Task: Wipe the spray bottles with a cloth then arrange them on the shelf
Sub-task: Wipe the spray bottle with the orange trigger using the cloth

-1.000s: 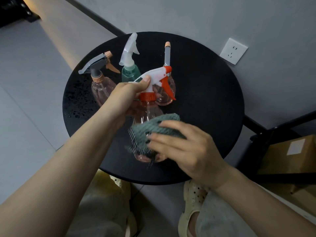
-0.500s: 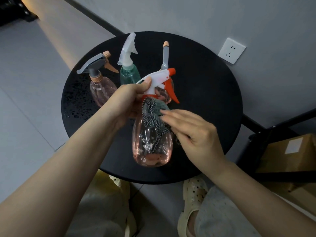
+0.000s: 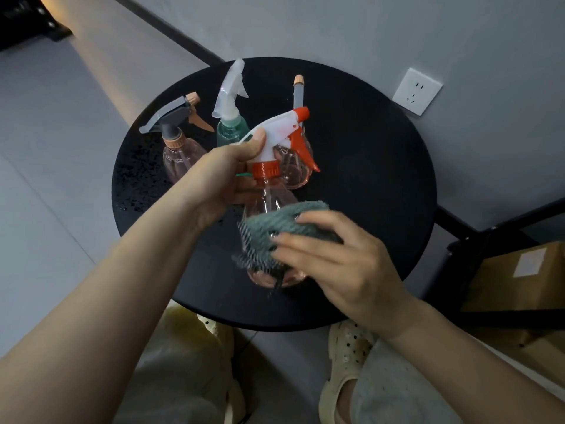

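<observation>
A clear pink spray bottle with a white head and orange trigger (image 3: 269,194) is held in the air above the near half of the round black table (image 3: 382,179), tilted with its nozzle pointing far-right. The left hand (image 3: 220,182) grips it at the neck, thumb pressed along the white sprayer head, the other fingers curled round the orange collar behind the bottle. A grey-green cloth (image 3: 275,228) with a striped underside is draped over the bottle's lower body. The right hand (image 3: 339,264) presses the cloth against the bottle, fingers fairly straight and held close together over the fabric, the thumb hidden beneath.

Three other bottles stand upright on the far-left part of the table: a pink bottle with a grey sprayer and peach trigger (image 3: 180,148) furthest left, a green bottle with a translucent white sprayer (image 3: 230,117) beside it, and a pink bottle with a grey stem and peach tip (image 3: 298,160) partly hidden behind the held one.

On the grey wall at the far right is a white socket (image 3: 417,91). At the right edge a black shelf frame (image 3: 464,249) holds a cardboard box (image 3: 519,276). Below the table show two cream perforated clogs (image 3: 345,359)
</observation>
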`<state>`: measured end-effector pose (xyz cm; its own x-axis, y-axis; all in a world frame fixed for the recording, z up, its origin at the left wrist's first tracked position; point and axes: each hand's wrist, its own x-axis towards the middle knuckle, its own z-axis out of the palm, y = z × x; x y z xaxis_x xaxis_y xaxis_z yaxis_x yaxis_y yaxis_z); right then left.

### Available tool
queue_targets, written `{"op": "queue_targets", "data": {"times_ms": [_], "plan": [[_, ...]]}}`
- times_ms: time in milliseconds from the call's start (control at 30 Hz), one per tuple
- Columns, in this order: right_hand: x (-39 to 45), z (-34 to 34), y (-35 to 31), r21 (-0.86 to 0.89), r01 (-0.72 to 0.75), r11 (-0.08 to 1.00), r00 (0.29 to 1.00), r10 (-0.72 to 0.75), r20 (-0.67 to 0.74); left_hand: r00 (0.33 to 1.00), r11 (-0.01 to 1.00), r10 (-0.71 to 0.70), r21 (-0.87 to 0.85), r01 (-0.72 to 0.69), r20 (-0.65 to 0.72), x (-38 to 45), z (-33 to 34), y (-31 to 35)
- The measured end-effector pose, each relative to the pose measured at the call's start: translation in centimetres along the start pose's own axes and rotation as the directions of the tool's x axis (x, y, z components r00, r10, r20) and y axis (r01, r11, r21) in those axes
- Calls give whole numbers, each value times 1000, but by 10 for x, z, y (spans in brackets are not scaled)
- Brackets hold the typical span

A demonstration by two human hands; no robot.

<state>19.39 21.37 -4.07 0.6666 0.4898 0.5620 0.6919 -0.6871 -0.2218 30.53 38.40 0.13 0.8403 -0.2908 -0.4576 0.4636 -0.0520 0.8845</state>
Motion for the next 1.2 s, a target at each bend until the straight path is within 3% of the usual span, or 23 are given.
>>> {"op": "queue_targets", "data": {"times_ms": [200, 333, 500, 600, 700, 833, 1033, 1200], "plan": [[10, 4, 6, 217, -299, 929, 943, 323, -81, 998, 998, -55, -32, 56, 23, -1, 11, -7], [10, 8, 6, 261, -320, 911, 932, 352, -87, 997, 996, -82, -42, 83, 9, -3, 17, -10], [8, 8, 6, 205, -302, 931, 938, 329, -110, 991, 996, -58, -59, 65, 120, -5, 16, -6], [9, 7, 5, 166, -278, 946, 947, 299, -119, 981, 1000, -24, -6, 26, 195, -9, 15, -4], [8, 8, 5, 136, -252, 958, 958, 267, -107, 985, 999, -22, -21, 26, 170, -8, 14, -3], [3, 6, 8, 69, -146, 987, 988, 149, -48, 999, 1000, 5, -11, -5, 43, -5, 11, -5], [-10, 3, 4, -137, 169, 976, 983, -156, 99, 984, 991, 86, -84, -100, -155, -3, 4, -4], [-12, 1, 7, -143, 246, 959, 960, -221, 170, 968, 981, 79, -156, -118, -238, -1, -2, -2]]}}
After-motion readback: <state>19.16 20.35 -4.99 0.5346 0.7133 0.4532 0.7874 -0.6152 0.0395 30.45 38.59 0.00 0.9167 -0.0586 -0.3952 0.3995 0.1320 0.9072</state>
